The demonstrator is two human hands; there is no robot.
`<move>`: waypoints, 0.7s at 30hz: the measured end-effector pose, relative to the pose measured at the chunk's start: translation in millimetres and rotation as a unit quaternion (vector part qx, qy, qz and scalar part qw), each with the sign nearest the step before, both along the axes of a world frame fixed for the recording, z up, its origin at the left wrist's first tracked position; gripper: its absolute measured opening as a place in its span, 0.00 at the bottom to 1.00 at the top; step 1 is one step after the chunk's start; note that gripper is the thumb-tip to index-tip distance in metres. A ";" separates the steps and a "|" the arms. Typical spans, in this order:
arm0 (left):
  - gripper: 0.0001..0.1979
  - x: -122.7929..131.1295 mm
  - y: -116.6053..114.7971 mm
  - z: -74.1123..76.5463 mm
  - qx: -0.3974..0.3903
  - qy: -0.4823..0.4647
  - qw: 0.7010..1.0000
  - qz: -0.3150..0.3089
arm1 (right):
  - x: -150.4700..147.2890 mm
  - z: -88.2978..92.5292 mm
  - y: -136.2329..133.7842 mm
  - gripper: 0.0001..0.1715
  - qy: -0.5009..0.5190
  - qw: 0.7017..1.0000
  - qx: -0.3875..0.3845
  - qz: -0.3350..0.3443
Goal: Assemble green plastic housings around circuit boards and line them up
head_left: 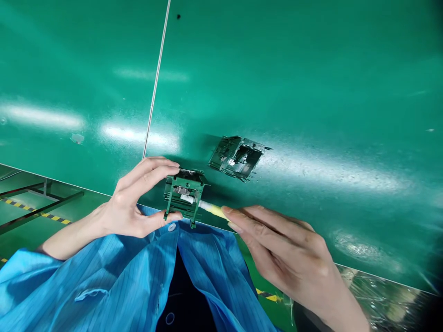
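Note:
My left hand (138,198) grips a dark green slotted frame (187,184) at the table's near edge, fingers on its top and thumb below. Inside the frame show a small metal piece and a whitish bit. In my right hand (287,249) is a slim yellow stick tool (215,210) with a whitish end, pinched between thumb and fingers. The whitish end meets the right side of the frame; whether the bit inside belongs to it I cannot tell. A second slotted frame (238,157), similar and dark green, sits on the table just beyond.
The green tabletop (294,83) is shiny, with a pale seam (157,83) running across it. A small dark speck (178,16) lies at the far side. Below the left edge stands a dark metal frame (44,207). Clear plastic wrapping (391,299) shows at lower right.

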State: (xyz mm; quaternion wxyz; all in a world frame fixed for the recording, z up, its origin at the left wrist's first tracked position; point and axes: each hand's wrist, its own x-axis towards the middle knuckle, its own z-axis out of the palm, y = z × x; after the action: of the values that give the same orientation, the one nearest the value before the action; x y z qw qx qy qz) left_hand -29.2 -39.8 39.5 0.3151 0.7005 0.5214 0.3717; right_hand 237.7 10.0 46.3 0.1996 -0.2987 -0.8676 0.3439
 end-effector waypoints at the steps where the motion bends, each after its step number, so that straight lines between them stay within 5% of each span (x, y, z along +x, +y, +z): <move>1: 0.33 0.0 -0.1 0.1 0.002 -0.001 1.000 -0.002 | -1.8 -0.6 0.0 0.20 0.003 1.000 0.003 -0.001; 11: 0.30 -4.5 3.8 -7.1 0.111 0.043 0.992 0.048 | 8.6 16.7 3.1 0.35 0.008 0.997 -0.018 -0.070; 17: 0.33 0.1 5.1 -5.1 0.136 0.058 0.989 0.026 | 2.4 10.3 1.4 0.18 0.008 0.999 0.019 -0.029; 21: 0.32 0.4 4.4 -3.2 0.146 0.060 0.987 0.014 | 1.1 7.0 1.6 0.19 -0.004 1.000 0.031 -0.006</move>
State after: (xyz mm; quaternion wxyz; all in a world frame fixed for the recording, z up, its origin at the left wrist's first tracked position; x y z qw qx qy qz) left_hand -28.8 -35.4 36.3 0.1720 0.7526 0.4893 0.4057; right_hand 238.8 11.5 53.2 0.2072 -0.2992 -0.8767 0.3146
